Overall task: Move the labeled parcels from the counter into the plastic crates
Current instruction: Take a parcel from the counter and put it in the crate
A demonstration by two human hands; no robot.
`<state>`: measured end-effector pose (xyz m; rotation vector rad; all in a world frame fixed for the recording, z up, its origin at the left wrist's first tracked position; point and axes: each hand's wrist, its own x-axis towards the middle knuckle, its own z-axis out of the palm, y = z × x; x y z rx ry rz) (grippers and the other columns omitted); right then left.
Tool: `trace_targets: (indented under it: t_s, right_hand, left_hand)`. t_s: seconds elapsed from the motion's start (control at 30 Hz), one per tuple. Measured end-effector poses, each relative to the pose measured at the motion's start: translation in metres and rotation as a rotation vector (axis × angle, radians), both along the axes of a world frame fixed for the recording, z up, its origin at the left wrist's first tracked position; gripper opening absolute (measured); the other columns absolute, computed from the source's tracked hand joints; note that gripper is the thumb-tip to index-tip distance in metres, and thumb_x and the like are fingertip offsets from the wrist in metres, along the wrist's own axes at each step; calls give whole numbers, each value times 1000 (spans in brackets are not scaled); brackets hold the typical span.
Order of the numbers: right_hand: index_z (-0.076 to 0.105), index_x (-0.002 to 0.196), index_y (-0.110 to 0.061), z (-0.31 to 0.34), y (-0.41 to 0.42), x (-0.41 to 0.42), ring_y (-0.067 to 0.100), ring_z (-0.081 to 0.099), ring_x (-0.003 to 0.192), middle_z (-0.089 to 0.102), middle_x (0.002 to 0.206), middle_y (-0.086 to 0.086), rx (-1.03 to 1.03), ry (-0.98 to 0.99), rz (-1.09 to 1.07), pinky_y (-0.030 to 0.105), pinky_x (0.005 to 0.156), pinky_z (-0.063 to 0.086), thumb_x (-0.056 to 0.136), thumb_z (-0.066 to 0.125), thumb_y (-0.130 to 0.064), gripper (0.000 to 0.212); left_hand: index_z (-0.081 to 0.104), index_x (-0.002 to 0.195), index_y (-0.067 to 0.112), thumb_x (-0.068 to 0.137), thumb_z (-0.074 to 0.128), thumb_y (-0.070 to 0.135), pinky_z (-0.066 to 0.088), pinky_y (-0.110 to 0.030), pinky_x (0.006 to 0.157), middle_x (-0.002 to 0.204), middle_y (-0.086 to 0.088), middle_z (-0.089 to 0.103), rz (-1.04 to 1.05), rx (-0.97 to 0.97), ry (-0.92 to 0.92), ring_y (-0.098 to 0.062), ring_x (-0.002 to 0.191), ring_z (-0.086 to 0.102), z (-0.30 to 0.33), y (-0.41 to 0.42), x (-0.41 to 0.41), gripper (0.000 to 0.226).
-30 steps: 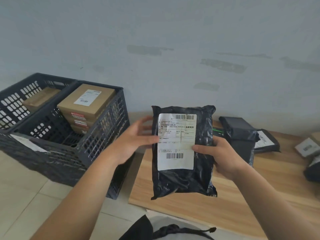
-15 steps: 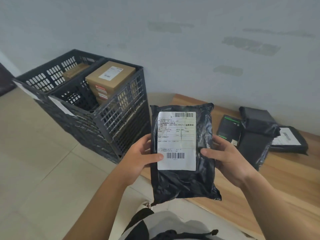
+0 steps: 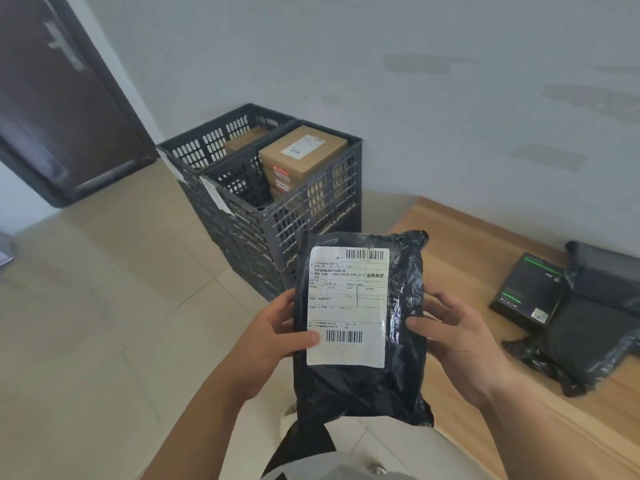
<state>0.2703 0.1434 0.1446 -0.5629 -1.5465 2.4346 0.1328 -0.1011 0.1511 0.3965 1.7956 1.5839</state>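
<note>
I hold a black plastic mailer parcel [image 3: 360, 386] upright in front of me, its white shipping label facing me. My left hand [image 3: 273, 336] grips its left edge with the thumb on the label. My right hand [image 3: 450, 337] grips its right edge. Two black plastic crates stand on the floor by the wall: the nearer crate [image 3: 311, 216] holds stacked brown cardboard boxes [image 3: 301, 150] with labels, the farther crate [image 3: 207, 140] holds another brown box. The held parcel hangs over the left end of the wooden counter [image 3: 467, 244], in front of the nearer crate.
On the counter at right lie a black box with green print [image 3: 526, 289] and black mailer bags [image 3: 595, 341]. A dark door [image 3: 59, 109] is at the upper left. Beige floor tiles [image 3: 104, 306] spread to the left of the crates.
The view has swung left and down, bringing the door and more floor into sight. The parcel stays in both hands and now hangs lower, nearer my body.
</note>
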Motion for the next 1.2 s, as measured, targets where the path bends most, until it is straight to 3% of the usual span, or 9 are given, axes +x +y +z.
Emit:
trace_targets:
  t_s: [0.1, 0.37, 0.47, 0.6, 0.73, 0.9, 1.07, 1.2]
  right_hand:
    - [80, 102, -27, 3, -12, -10, 25, 74, 88, 76, 103, 12, 33, 11, -7, 33, 68, 61, 84, 65, 15, 48]
    - [75, 102, -22, 18, -60, -49, 22, 71, 78, 71, 90, 11, 147, -9, -89, 35, 67, 57, 89, 56, 22, 50]
    - [77, 99, -28, 26, -87, -68, 23, 72, 81, 73, 94, 12, 191, -13, -80, 36, 69, 59, 88, 58, 21, 53]
    - [75, 107, -36, 34, -133, -94, 26, 74, 101, 76, 109, 4, 278, -47, 43, 38, 82, 59, 85, 74, 9, 49]
    - [73, 113, -40, 36, -187, -120, 24, 74, 105, 76, 113, 3, 293, -63, 101, 32, 80, 60, 72, 79, -6, 55]
    - [74, 110, -43, 26, -243, -152, 20, 74, 99, 77, 107, 2, 415, -85, 133, 26, 77, 60, 88, 66, 18, 65]
    - [75, 106, -41, 13, -277, -175, 19, 75, 93, 78, 97, 5, 440, -155, 101, 23, 74, 60, 89, 62, 19, 64]
    - [72, 112, -41, 11, -288, -204, 23, 74, 94, 78, 97, 3, 510, -211, 99, 34, 78, 59, 90, 66, 14, 60]
  left_hand:
    - [60, 134, 36, 84, 81, 15, 62, -48, 93, 126, 6, 74, 41, 25, 19, -21, 116, 72, 4, -14, -4, 59]
    - [56, 136, 37, 92, 76, 9, 64, -40, 86, 125, 9, 75, 34, 67, 26, -18, 115, 72, 3, -58, -44, 56]
    - [57, 135, 40, 84, 80, 18, 64, -40, 85, 126, 7, 75, 44, 121, 3, -19, 115, 73, 1, -86, -61, 60]
    - [60, 130, 39, 92, 75, 3, 64, -41, 84, 125, 5, 75, 118, 181, -49, -23, 113, 73, -5, -135, -86, 55]
    - [57, 136, 34, 92, 73, 0, 64, -41, 83, 125, 1, 75, 149, 216, -83, -25, 113, 73, -8, -188, -111, 57]
    - [57, 136, 34, 83, 79, 9, 64, -38, 81, 126, 0, 75, 182, 234, -103, -25, 112, 74, -18, -245, -136, 62]
    - [65, 123, 49, 82, 79, 13, 64, -37, 81, 126, 2, 75, 178, 228, -107, -24, 112, 74, -28, -280, -157, 57]
    - [64, 124, 50, 90, 78, 8, 64, -34, 80, 125, 7, 75, 185, 199, -119, -19, 112, 73, -35, -294, -183, 56]
